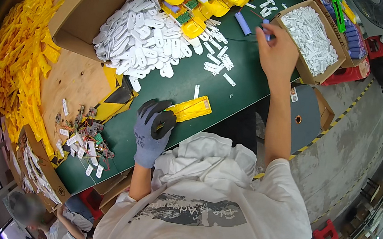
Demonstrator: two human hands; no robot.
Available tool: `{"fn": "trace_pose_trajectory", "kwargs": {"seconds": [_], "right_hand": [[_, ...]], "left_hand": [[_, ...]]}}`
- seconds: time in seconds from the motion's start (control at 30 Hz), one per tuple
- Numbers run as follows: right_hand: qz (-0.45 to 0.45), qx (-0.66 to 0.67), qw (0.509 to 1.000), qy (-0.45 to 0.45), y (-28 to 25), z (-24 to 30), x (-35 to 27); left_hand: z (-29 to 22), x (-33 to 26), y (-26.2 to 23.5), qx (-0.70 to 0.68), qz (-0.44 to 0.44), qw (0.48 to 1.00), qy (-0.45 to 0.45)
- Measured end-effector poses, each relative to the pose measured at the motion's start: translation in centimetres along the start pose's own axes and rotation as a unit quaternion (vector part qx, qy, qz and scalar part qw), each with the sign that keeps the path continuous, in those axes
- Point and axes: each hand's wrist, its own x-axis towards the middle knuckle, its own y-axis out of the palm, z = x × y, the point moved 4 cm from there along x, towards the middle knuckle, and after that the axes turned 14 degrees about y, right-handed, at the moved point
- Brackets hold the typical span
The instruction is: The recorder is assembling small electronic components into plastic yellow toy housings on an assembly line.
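Observation:
My left hand (153,131), in a grey glove with black fingertips, grips one end of a long yellow plastic housing (192,109) just above the green table. A thin wire seems to lie along the housing. A small white plastic strip (196,91) lies beside its far edge. My bare right hand (278,56) reaches to the far right of the table, thumb and forefinger closed around a purple cylindrical battery (265,22), partly hidden by the fingers. Another purple battery (243,24) lies just left of it, with a wire nearby.
White oval covers (139,40) spill from a cardboard box (87,9). Yellow housings with batteries and green boards (202,2) lie at the back. A carton of small white strips (311,38) stands right. Wired circuit boards (88,135) and a yellow heap (16,57) are left; another person (61,228) sits lower left.

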Motion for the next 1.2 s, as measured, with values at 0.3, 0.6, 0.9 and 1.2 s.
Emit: {"fn": "trace_pose_trajectory", "kwargs": {"seconds": [0.3,0.6,0.9,1.2], "right_hand": [[0.076,-0.269,0.958,-0.056,3.3,1.9,2.6],[0.272,0.165,0.945,-0.076,-0.9,4.3,-11.4],[0.296,0.196,0.908,-0.222,1.8,4.3,-14.6],[0.297,0.127,0.923,-0.211,1.1,4.5,-15.5]], "left_hand": [[0.2,0.7,0.0,-0.026,-0.001,1.0,-0.005],[0.5,1.1,-0.6,-0.062,0.013,0.998,-0.009],[0.0,1.2,-0.4,-0.054,0.021,0.998,-0.023],[0.1,1.1,-0.7,-0.069,0.024,0.997,-0.036]]}}
